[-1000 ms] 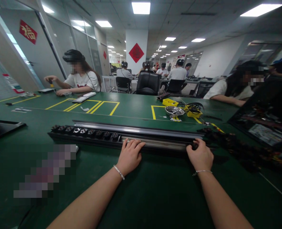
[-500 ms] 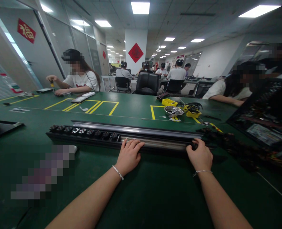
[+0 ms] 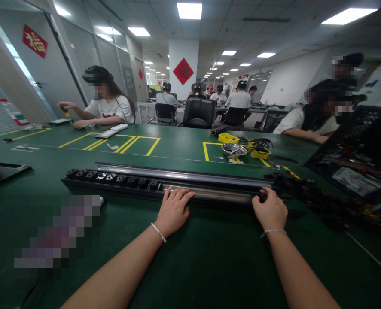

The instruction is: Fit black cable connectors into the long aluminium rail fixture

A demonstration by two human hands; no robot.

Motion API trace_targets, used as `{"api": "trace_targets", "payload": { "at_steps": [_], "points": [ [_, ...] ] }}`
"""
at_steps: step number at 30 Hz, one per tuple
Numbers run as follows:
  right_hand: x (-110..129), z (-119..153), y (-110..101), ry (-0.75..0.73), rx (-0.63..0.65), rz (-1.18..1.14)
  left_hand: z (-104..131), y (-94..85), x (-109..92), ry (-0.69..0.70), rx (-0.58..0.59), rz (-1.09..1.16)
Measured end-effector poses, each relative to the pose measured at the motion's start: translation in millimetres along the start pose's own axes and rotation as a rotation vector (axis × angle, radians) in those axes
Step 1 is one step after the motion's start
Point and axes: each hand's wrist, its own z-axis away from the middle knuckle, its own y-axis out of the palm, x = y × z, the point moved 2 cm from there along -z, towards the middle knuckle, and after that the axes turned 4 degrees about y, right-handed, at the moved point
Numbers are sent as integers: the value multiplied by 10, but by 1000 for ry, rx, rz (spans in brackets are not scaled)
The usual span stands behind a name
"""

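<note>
A long dark rail [image 3: 222,194] with a metallic channel lies across the green table, its left part filled with a row of black modules [image 3: 121,179]. My left hand [image 3: 174,210] rests on the rail's near edge, just right of the last module, fingers slightly spread. At the rail's right end my right hand [image 3: 270,210] has its thumb and fingers closed round a small black piece [image 3: 261,196], which they partly hide. Directly behind lies a second long rail [image 3: 184,176] with a shiny strip.
A dark heap of parts [image 3: 306,193] and an upright black panel [image 3: 354,150] stand right. Farther back are a metal bowl [image 3: 234,149] and yellow trays [image 3: 228,138]. A blurred flat object [image 3: 59,231] lies front left. People sit at the far left and right.
Both my hands keep their places on the rail. At the back right, a standing person in dark clothes has shifted and shows more fully.
</note>
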Motion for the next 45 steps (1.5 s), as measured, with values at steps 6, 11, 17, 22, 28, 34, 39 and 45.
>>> {"api": "trace_targets", "payload": {
  "at_steps": [6, 11, 17, 22, 28, 34, 39, 45],
  "points": [
    [-42, -33, -18, 1, 17, 13, 3, 14, 10, 3, -6, 4],
    [-36, -22, -18, 5, 18, 24, 4, 20, 14, 7, -9, -4],
    [-62, -34, -26, -6, -27, 41, 1, 9, 13, 5, -1, -2],
    [-93, -47, -19, -12, -38, 39, 3, 0, 15, 9, -1, -3],
    [-98, -47, -24, 0, -41, 30, 1, 0, 10, 9, 3, -5],
    [-125, -61, -27, 10, -42, 35, 0, 11, 17, 6, -1, -4],
    [-134, -60, -15, -11, -77, 28, 1, 10, 20, 11, -3, -2],
    [-167, -74, -16, -1, -81, 36, 2, 11, 16, 7, 0, 3]
  ]
}}
